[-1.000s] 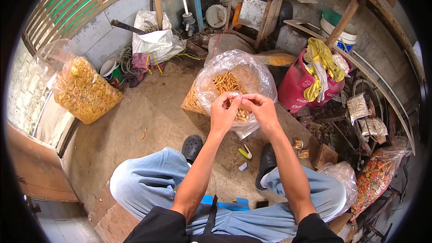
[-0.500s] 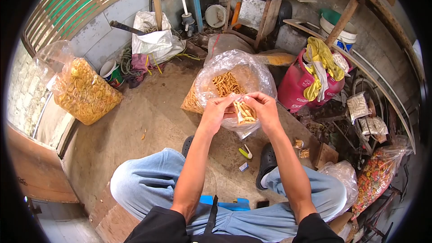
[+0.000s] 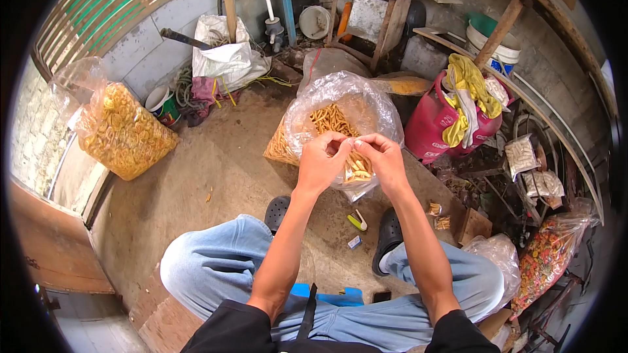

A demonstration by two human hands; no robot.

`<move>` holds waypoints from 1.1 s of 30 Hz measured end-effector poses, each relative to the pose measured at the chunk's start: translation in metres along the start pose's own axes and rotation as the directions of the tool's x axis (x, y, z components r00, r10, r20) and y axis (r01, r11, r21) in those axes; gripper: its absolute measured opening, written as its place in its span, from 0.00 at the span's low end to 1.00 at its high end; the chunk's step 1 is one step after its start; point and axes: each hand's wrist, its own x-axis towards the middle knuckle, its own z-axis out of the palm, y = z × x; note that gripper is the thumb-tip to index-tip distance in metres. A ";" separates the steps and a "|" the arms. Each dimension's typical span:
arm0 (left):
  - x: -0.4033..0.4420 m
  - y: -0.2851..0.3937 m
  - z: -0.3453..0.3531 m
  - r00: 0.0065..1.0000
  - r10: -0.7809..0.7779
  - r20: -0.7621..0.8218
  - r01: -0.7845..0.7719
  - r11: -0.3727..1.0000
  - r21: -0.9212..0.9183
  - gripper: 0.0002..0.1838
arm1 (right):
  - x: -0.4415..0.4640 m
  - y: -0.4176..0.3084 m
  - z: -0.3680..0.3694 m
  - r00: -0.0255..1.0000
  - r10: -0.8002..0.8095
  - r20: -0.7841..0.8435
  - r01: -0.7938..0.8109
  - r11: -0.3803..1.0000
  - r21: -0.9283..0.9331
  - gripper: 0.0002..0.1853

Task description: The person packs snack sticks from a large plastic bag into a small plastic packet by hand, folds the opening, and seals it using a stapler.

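Note:
A small clear packet of yellow-brown stick snacks [image 3: 357,168] hangs from my two hands. My left hand [image 3: 322,162] and my right hand [image 3: 384,161] are closed, thumbs and fingers pinching its top edge close together. Behind the packet stands a large open plastic bag [image 3: 381,114], its rim spread wide, with more stick snacks [image 3: 329,119] inside. The hands partly cover the near side of that bag. On the floor below lie a green-and-white stapler [image 3: 357,220] and a small blue-and-white box [image 3: 354,242].
A tall bag of yellow snacks [image 3: 127,134] stands at left. Two small filled packets [image 3: 442,222] lie right of my foot. A magenta container [image 3: 432,121] with yellow gloves [image 3: 468,95] stands at right, near a bag of colourful snacks [image 3: 549,258].
My left hand has shifted slightly right and its fingers have closed in beside the right hand at the packet's top edge. The packet hangs a little lower between them.

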 end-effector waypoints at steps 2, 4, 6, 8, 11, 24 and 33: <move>0.000 0.000 0.001 1.000 -0.006 -0.001 0.006 1.000 -0.020 0.08 | 0.000 0.000 -0.002 1.000 -0.011 0.000 0.011 1.000 0.005 0.08; -0.001 0.000 0.003 1.000 -0.012 -0.002 0.012 0.999 -0.040 0.08 | 0.001 -0.004 -0.004 0.999 -0.035 0.041 0.035 0.999 -0.010 0.08; -0.001 0.000 0.005 1.000 -0.026 -0.001 0.025 0.988 -0.152 0.08 | -0.001 -0.008 -0.003 0.999 -0.034 0.040 0.034 0.999 -0.009 0.08; -0.001 0.003 0.007 0.999 -0.033 0.012 0.034 0.981 -0.191 0.07 | -0.001 -0.009 -0.003 0.999 -0.034 0.038 0.034 0.999 -0.007 0.08; -0.001 0.003 0.008 0.999 -0.049 0.018 0.052 0.970 -0.236 0.07 | -0.001 -0.011 -0.005 0.999 -0.018 0.027 0.018 1.000 -0.013 0.09; -0.003 0.000 0.018 0.985 0.022 -0.169 -0.057 0.976 -0.208 0.04 | -0.004 -0.005 0.006 0.975 -0.221 -0.030 0.193 0.905 -0.380 0.12; -0.003 -0.004 0.013 0.998 0.010 -0.056 -0.024 0.963 -0.270 0.02 | 0.001 -0.015 -0.007 0.982 -0.088 0.166 0.107 0.989 -0.107 0.09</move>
